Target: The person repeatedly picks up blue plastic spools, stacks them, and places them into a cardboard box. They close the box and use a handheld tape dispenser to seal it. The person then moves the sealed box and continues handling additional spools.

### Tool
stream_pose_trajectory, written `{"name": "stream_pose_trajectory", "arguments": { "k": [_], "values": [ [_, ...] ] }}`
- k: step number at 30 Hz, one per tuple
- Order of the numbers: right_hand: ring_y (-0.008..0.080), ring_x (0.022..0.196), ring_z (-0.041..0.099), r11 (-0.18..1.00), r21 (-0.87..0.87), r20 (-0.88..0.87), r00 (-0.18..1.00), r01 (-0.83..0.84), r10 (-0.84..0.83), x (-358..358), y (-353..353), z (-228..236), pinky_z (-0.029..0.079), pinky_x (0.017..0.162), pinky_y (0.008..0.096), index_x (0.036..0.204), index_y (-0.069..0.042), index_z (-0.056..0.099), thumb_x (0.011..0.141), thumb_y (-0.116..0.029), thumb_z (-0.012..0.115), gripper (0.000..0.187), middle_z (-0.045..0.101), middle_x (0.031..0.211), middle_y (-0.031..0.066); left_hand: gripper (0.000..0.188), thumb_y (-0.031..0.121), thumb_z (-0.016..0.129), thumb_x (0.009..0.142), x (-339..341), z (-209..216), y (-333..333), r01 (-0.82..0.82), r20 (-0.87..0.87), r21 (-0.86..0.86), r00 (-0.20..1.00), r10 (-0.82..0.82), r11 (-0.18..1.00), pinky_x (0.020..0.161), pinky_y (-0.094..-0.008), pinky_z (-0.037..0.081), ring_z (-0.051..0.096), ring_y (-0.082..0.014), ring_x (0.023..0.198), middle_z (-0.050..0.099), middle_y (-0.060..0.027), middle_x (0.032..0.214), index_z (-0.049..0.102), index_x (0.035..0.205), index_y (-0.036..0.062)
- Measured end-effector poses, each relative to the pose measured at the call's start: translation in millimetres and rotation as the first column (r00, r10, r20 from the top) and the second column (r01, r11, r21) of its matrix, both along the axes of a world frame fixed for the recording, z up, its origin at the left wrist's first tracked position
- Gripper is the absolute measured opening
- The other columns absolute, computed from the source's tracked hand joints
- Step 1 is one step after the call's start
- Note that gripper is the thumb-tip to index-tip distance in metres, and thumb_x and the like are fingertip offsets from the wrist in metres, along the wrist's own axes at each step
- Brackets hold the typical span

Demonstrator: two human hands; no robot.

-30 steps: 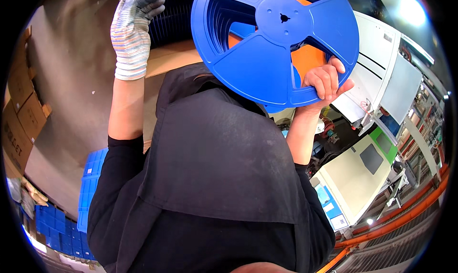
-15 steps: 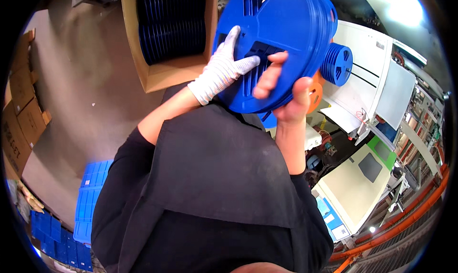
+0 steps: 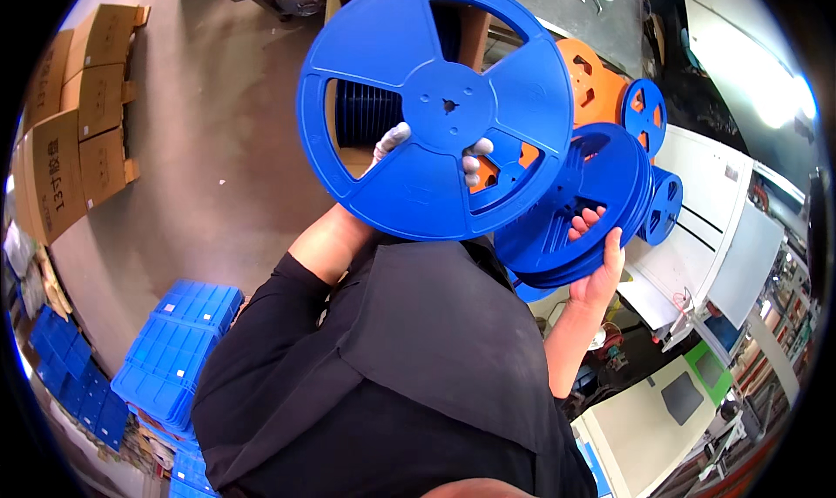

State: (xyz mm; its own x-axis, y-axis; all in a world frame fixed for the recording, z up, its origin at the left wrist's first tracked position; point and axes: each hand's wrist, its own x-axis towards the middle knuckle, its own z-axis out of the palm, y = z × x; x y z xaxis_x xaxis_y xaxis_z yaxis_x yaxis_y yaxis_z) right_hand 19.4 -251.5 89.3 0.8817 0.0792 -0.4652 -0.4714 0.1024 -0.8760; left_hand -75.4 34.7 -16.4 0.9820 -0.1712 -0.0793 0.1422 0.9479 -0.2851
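Note:
My left hand (image 3: 391, 139), in a white knit glove, holds up a large blue plastic reel (image 3: 418, 198) from behind. Its thumb and fingertips curl through two of the reel's openings, while the palm stays hidden. Lower right, my bare right hand (image 3: 597, 276) grips a stack of similar blue reels (image 3: 623, 163) by the edge, thumb on the outside and fingers over the rim into an opening. The single reel's face is turned up toward me and overlaps part of the tilted stack.
Behind the single reel stands an open carton (image 3: 473, 38) with dark blue reels in rows. Orange reels (image 3: 592, 71) and smaller blue reels (image 3: 664, 204) are at right. Blue crates (image 3: 178, 350) and stacked cartons (image 3: 91, 106) stand to the left; a grey worktop (image 3: 601, 32) lies at the back.
Both hands were at one reel stack. Now a single reel is apart in my left hand, and the stack has moved right and lower in my right hand. The view has shifted too.

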Motion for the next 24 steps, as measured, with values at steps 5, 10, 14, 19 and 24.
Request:
{"name": "stream_pose_trajectory", "arguments": {
  "k": [5, 10, 14, 19, 24],
  "values": [
    [0.029, 0.105, 0.064, 0.999, -0.018, -0.005, 0.999, 0.042, -0.042, -4.6, -13.1, 0.3, 0.056, 0.086, 0.0382, 0.13, 0.004, 0.049, 0.1, -0.032, 0.051, 0.047, 0.062, 0.12, 0.0195, 0.085, 0.045, 0.065, 0.085, 4.6, -5.9, -1.5, 0.005, 0.041, -0.072, 0.999, -0.002, 0.997, 0.097, -0.0518, 0.051, 0.061, -0.0326, 0.107, 0.051, -0.0255, 0.129, 0.026, 0.15, 0.0065],
    [0.0253, 0.105, 0.064, 0.995, 0.087, 0.0, 0.998, 0.058, -0.058, -9.0, -18.9, -1.4, 0.054, 0.091, 0.0378, 0.132, 0.001, 0.048, 0.101, -0.034, 0.048, 0.047, 0.062, 0.121, 0.0162, 0.086, 0.05, 0.063, 0.084, 14.0, -13.7, -1.5, 0.021, 0.067, -0.074, 0.998, -0.016, 0.997, 0.097, -0.051, 0.05, 0.058, -0.0339, 0.114, 0.049, -0.0225, 0.136, 0.03, 0.147, 0.0013],
    [0.0251, 0.106, 0.064, 0.983, 0.18, -0.013, 0.999, 0.047, -0.046, -8.8, -19.6, -1.1, 0.053, 0.092, 0.0365, 0.133, 0.0, 0.049, 0.102, -0.034, 0.046, 0.047, 0.062, 0.121, 0.0157, 0.088, 0.049, 0.065, 0.083, 15.2, -10.3, 1.6, 0.069, 0.1, -0.145, 0.994, -0.054, 0.987, 0.099, -0.0512, 0.049, 0.057, -0.0346, 0.116, 0.048, -0.0228, 0.137, 0.028, 0.148, 0.0017],
    [0.0279, 0.1, 0.066, 0.976, 0.185, -0.041, 0.993, 0.117, -0.111, -8.6, -19.2, -6.3, 0.056, 0.086, 0.0397, 0.133, 0.002, 0.047, 0.102, -0.034, 0.045, 0.048, 0.063, 0.118, 0.0184, 0.088, 0.044, 0.07, 0.082, 16.9, -0.8, 1.4, 0.053, 0.118, 0.012, 0.992, -0.054, 0.999, 0.099, -0.0438, 0.05, 0.06, -0.0294, 0.11, 0.05, -0.0231, 0.133, 0.03, 0.146, -0.0009],
    [0.0286, 0.1, 0.066, 0.975, 0.186, -0.034, 0.992, 0.123, -0.119, -6.8, -19.2, -7.1, 0.056, 0.086, 0.0403, 0.132, 0.002, 0.047, 0.102, -0.034, 0.045, 0.048, 0.064, 0.117, 0.0184, 0.093, 0.044, 0.075, 0.076, 16.7, 6.8, -2.6, 0.107, 0.158, 0.029, 0.981, -0.11, 0.994, 0.093, -0.0483, 0.054, 0.064, -0.0336, 0.105, 0.052, -0.026, 0.13, 0.03, 0.147, 0.0027]
  ]
}}
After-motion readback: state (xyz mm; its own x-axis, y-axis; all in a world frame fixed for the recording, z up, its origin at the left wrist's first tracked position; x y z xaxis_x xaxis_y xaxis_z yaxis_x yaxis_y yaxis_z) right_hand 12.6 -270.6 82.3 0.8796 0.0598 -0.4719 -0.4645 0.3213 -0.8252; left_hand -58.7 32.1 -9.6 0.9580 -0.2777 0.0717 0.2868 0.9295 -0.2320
